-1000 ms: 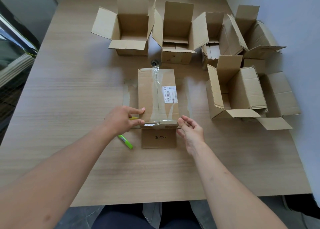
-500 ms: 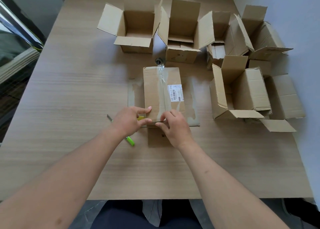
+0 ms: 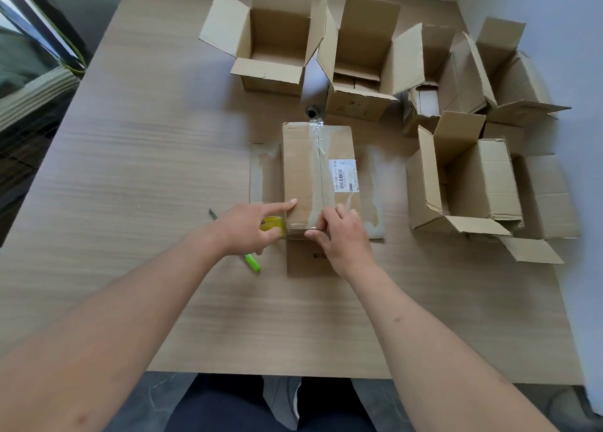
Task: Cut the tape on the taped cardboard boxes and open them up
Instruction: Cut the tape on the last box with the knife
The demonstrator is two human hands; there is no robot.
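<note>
Cutter (image 3: 250, 262): green, lying on the worktop (image 3: 130, 177) near the left wrist; the forearm hides its middle, and only a dark tip shows at far left.
Left hand (image 3: 251, 229): forefinger straight, its tip touching the near left corner of the box top. The other fingers curl round a yellow object (image 3: 272, 224); what it is cannot be told.
Box (image 3: 321, 177): middle of the worktop, top flaps shut. Clear tape (image 3: 318, 173) runs along the centre seam from far to near; a white label (image 3: 345, 174) lies right of the seam. Flaps lie flat on the worktop at left, right and near, so the box appears to rest on an already opened end.
Right hand (image 3: 342, 235): fingers bent over the near edge at the seam, apparently pinching or picking at the tape end; the grip itself is hidden by the knuckles.
Open boxes (image 3: 463, 183): one to the right and several along the far edge, flaps up.
Step in hand: probably freeing the tape at the near edge.
Method: hold the corner down with the left hand; pull the tape low along the seam towards the far end; if it tears, use the cutter, blade shallow, stroke away from the fingers.
Unclear: whether the seam is already slit; a small dark round item (image 3: 311, 110) beyond the box.
</note>
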